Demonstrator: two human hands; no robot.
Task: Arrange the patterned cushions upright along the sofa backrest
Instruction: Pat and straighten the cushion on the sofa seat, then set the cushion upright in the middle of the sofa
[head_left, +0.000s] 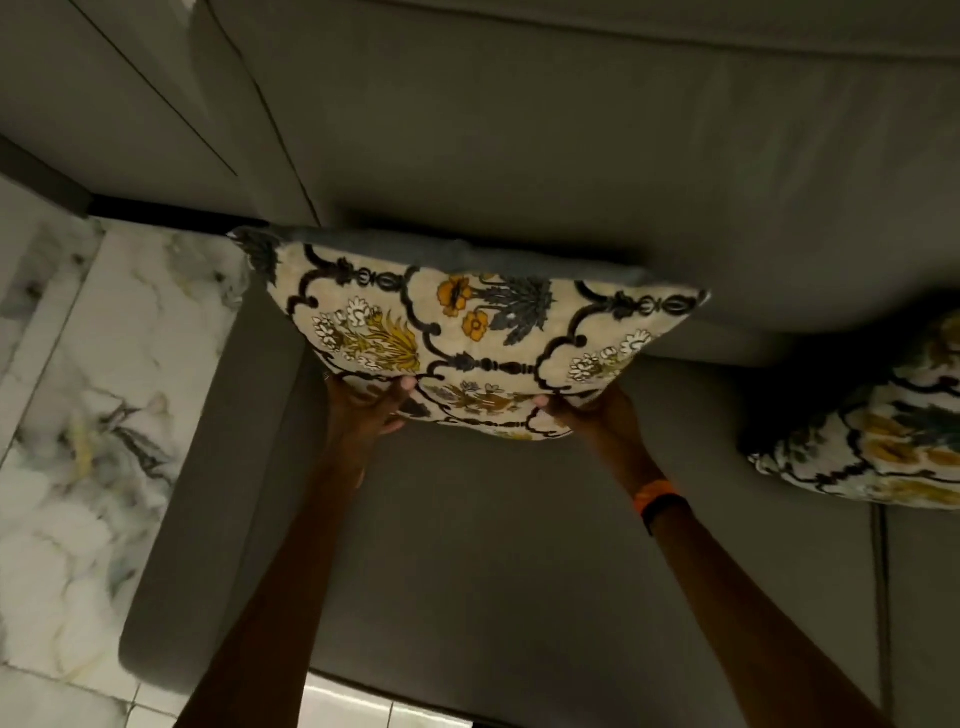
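A cream cushion (467, 332) with dark scrollwork and yellow flowers is held up against the grey sofa backrest (571, 156), above the left end of the seat. My left hand (366, 410) grips its lower left edge. At its lower right edge my right hand (597, 415) grips too, thumb on the patterned face. A second patterned cushion (883, 436) leans against the backrest at the right edge, partly cut off.
The grey sofa seat (519, 545) lies under my arms, its armrest (218, 467) to the left. White marbled floor tiles (78, 415) run along the left side. An orange and black band (660, 496) sits on my right wrist.
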